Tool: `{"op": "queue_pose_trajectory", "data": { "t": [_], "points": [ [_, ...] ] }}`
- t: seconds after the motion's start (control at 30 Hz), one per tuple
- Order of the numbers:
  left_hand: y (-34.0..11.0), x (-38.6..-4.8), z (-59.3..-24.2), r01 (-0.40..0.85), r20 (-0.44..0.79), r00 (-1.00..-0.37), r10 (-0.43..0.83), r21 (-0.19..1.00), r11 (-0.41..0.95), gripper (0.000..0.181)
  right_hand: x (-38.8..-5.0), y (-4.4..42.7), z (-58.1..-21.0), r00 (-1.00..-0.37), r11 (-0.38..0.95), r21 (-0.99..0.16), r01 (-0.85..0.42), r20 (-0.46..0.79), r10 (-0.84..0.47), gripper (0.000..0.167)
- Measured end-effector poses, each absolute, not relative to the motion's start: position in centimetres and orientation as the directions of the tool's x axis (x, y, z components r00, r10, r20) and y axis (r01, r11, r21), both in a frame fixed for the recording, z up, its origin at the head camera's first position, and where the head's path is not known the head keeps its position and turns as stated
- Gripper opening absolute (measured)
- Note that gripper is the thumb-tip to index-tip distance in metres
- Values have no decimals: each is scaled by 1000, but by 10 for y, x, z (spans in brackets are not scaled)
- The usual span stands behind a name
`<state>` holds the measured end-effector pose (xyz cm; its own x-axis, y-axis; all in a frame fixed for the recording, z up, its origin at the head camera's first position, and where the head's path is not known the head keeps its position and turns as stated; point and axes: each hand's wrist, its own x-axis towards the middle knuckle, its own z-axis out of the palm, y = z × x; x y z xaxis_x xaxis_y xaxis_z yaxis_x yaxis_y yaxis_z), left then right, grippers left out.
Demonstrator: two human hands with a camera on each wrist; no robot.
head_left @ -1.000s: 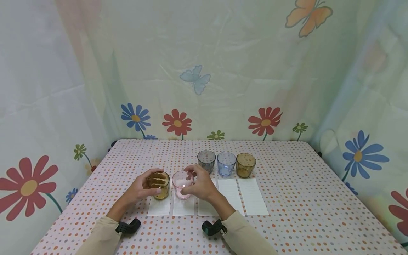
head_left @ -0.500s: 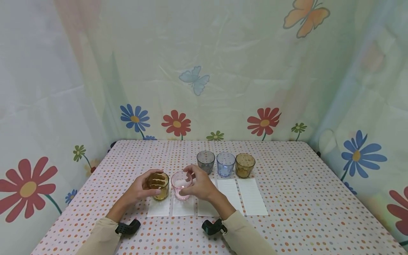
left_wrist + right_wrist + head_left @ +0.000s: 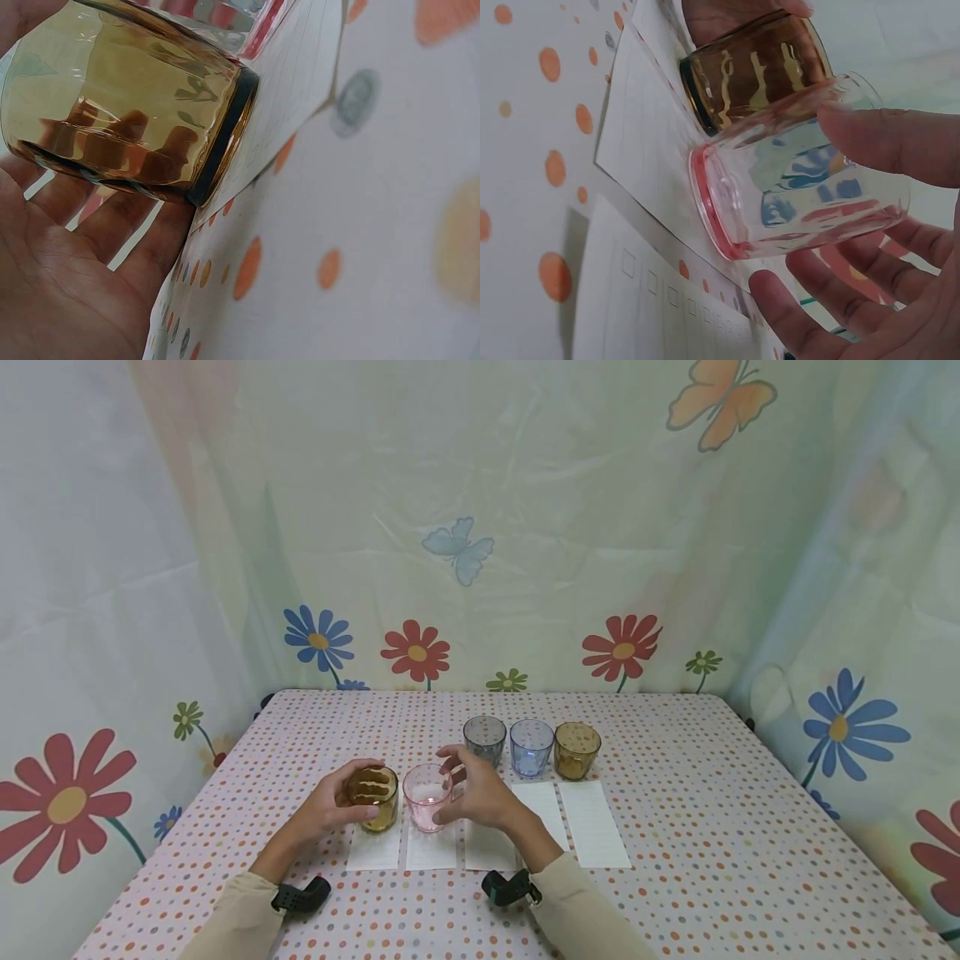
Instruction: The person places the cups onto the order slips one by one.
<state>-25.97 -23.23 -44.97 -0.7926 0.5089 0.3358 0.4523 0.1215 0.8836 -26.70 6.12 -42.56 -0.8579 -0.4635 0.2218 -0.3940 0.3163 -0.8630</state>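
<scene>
My left hand (image 3: 327, 802) holds an amber glass tumbler (image 3: 386, 814), which stands on the leftmost paper strip. In the left wrist view its fingers (image 3: 135, 232) lie behind the amber wall. Beside it, a pink-tinted clear glass tumbler (image 3: 422, 814) stands upright on the second strip. My right hand (image 3: 487, 795) is around the right side of the pink tumbler with fingers spread. The right wrist view shows its fingers (image 3: 780, 300) apart from the pink tumbler (image 3: 735, 195), while the thumb overlaps its rim; whether the thumb touches is unclear.
Behind the strips stand a grey tumbler (image 3: 485, 739), a blue tumbler (image 3: 532, 750) and another amber tumbler (image 3: 577, 752) in a row. White paper strips (image 3: 595, 822) lie side by side on the dotted tablecloth (image 3: 697, 843). A flowered curtain (image 3: 525, 485) encloses the table.
My right hand has loosened from the pink tumbler and shifted slightly right, its fingers wider apart. The left hand and the amber tumbler stay where they were.
</scene>
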Motion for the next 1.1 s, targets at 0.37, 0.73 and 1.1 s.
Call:
{"op": "queue_pose_trajectory", "data": {
  "t": [0.37,0.73,1.1],
  "points": [
    [-232,-259,-450,440,323,-802,503,889,130,61,-271,72,-417,-848,290,-871,-397,228,-478,85],
    [-232,-258,-450,444,326,-804,498,886,137,61,-275,83,-411,-866,304,-866,-398,246,-435,77],
    [-233,-260,-451,457,335,-798,501,878,140,61,-275,88,-405,-900,397,-820,-411,297,-318,65]
  ]
}}
